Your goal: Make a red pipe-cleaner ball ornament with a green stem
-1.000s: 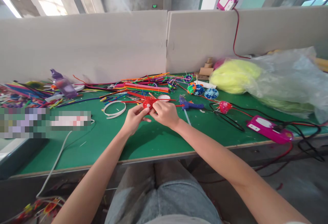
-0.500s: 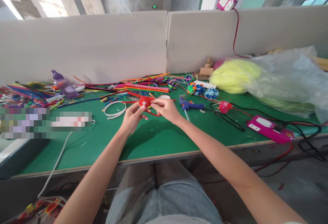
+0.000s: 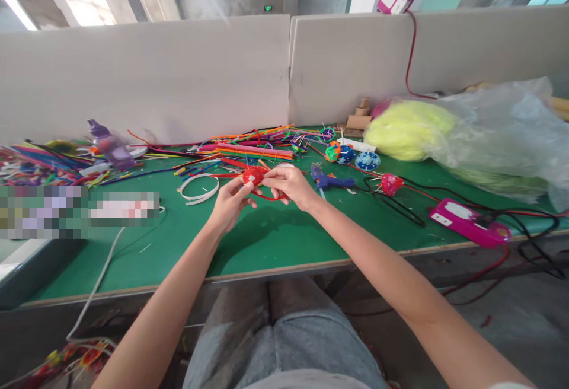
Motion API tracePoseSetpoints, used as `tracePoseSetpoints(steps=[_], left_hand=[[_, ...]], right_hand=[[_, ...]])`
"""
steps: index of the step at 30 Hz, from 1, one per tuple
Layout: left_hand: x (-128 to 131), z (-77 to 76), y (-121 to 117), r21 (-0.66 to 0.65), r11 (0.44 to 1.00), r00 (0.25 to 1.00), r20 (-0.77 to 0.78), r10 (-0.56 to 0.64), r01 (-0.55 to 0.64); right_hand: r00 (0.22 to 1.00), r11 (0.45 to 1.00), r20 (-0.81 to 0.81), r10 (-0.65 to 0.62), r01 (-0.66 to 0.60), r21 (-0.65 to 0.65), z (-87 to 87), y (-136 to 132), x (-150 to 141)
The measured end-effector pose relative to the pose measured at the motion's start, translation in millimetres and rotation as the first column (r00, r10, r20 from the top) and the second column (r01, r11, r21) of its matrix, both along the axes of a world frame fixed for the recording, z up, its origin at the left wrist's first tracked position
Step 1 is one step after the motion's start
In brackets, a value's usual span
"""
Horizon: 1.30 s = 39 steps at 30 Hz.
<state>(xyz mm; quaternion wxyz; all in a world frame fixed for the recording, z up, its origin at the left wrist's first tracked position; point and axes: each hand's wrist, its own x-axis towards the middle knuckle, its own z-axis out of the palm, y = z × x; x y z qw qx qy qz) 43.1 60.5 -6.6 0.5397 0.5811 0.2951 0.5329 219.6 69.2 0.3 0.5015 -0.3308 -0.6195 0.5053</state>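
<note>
Above the green table, my left hand (image 3: 231, 202) grips a round red piece (image 3: 253, 175) that looks wound from pipe cleaner, with thin pale sticks poking out of its top. My right hand (image 3: 288, 184) pinches a red pipe cleaner (image 3: 272, 198) at the right side of this piece; the strand loops below the fingers. My fingertips partly cover both. Just right of my right hand lies a blue glue gun (image 3: 331, 180). A white strip coiled into a ring (image 3: 199, 190) rests to the left of my left hand.
Colourful pipe cleaners (image 3: 253, 150) heap along the back, near a purple bottle (image 3: 111, 147). To the right are decorated half-balls (image 3: 367, 160), a red one with sticks (image 3: 391, 184), a magenta power strip (image 3: 469, 223) with cables, and a plastic bag (image 3: 493, 140). A grey partition (image 3: 146, 80) stands behind.
My right hand has shifted from over the red piece to its right side, uncovering more of it. The red strand now hangs in a loop below my fingers.
</note>
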Motion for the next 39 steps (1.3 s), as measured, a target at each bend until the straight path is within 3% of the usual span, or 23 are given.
tracePoseSetpoints(steps=[5,8,10,12,14,16,18,21,23,24,27,31,35,39], left_hand=[[0.5,-0.1,0.5,-0.004,1.000,1.000,-0.003,0.017,-0.017],[1.0,-0.6,0.9,-0.010,1.000,1.000,0.011,0.016,-0.016],[1.6,-1.3,0.8,-0.015,1.000,1.000,0.018,0.010,-0.010],[2.4,-2.1,0.4,-0.020,1.000,1.000,0.018,0.006,-0.005],[3.0,-2.6,-0.1,-0.024,1.000,1.000,0.013,0.010,-0.010],[3.1,-2.8,-0.2,-0.023,1.000,1.000,0.008,0.015,-0.014],[2.6,-2.7,0.5,-0.018,1.000,1.000,0.015,0.013,-0.013],[0.9,-2.5,2.5,-0.023,1.000,0.999,0.048,0.020,-0.019],[-0.2,-2.4,3.7,-0.034,0.999,0.998,0.065,0.025,-0.023],[-0.5,-2.3,4.0,-0.039,0.999,0.998,0.067,0.023,-0.021],[-0.6,-1.8,3.7,-0.048,0.999,0.998,0.058,0.004,-0.001],[0.2,-1.1,2.1,-0.047,0.999,0.999,0.053,-0.013,0.015],[0.9,-1.2,1.1,-0.045,0.999,0.999,0.045,-0.016,0.018],[1.5,-1.8,0.9,-0.050,0.999,0.999,0.039,-0.007,0.009]], right_hand=[[0.992,0.991,0.056,-0.111,0.107,0.077,-0.1,-4.8,-4.8],[0.968,0.952,0.108,-0.228,0.199,0.232,-3.1,-8.3,-8.1],[0.922,0.876,0.156,-0.353,0.267,0.402,-7.5,-9.0,-9.4],[0.840,0.753,0.212,-0.500,0.300,0.586,-12.8,-8.7,-9.8],[0.750,0.642,0.266,-0.606,0.264,0.719,-17.1,-8.2,-9.3],[0.701,0.593,0.300,-0.647,0.216,0.775,-18.6,-8.2,-8.6],[0.732,0.626,0.296,-0.613,0.222,0.748,-16.3,-8.6,-7.8],[0.893,0.824,0.223,-0.391,0.231,0.517,-7.7,-8.5,-5.8],[0.972,0.948,0.157,-0.175,0.123,0.293,-2.0,-7.4,-3.5],[0.988,0.978,0.125,-0.086,0.059,0.202,0.0,-6.5,-2.3],[0.995,0.996,0.053,0.081,-0.082,0.017,2.4,-4.3,0.7],[0.992,0.987,0.008,0.127,-0.126,-0.100,2.2,-3.5,2.6],[0.990,0.981,0.007,0.137,-0.135,-0.139,3.2,-3.5,3.1],[0.995,0.994,0.035,0.088,-0.086,-0.068,3.0,-5.9,0.2]])
